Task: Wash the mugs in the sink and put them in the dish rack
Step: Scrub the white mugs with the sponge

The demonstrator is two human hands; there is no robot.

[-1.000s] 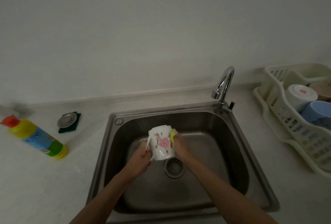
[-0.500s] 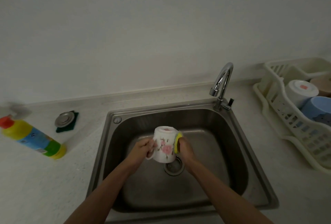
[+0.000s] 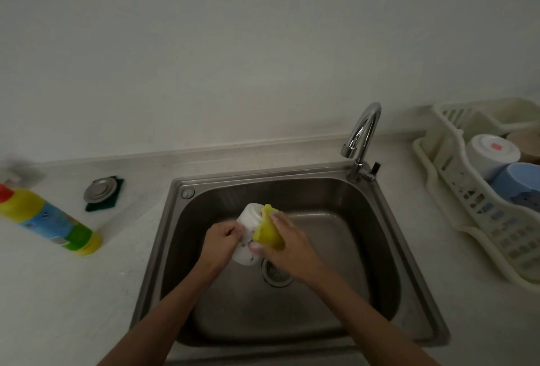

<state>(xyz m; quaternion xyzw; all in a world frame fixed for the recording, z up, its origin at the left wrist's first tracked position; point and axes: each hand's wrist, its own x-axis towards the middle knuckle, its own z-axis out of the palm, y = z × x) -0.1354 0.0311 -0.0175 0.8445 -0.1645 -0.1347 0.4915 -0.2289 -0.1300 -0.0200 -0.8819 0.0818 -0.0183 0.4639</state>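
on your far left a bottle (image 3: pixel 49 222) lies on its side, with a metal lid (image 3: pixel 99 189) on a green pad between it and the sink (image 3: pixel 336 237). over the basin, just above the drain (image 3: pixel 276 273), your left hand (image 3: pixel 220 241) curls tight round the mug (image 3: pixel 249 213) while your right hand (image 3: pixel 289 248) clamps a sponge (image 3: pixel 267 231) against it, bare steel all around. past the tap (image 3: pixel 362 143), the rack (image 3: pixel 455 184) holds upturned mugs (image 3: pixel 491 155) near the counter's right edge.

White mug (image 3: pixel 247 217) tilted over steel sink (image 3: pixel 336 207), cream dish rack (image 3: pixel 467 199) rightward
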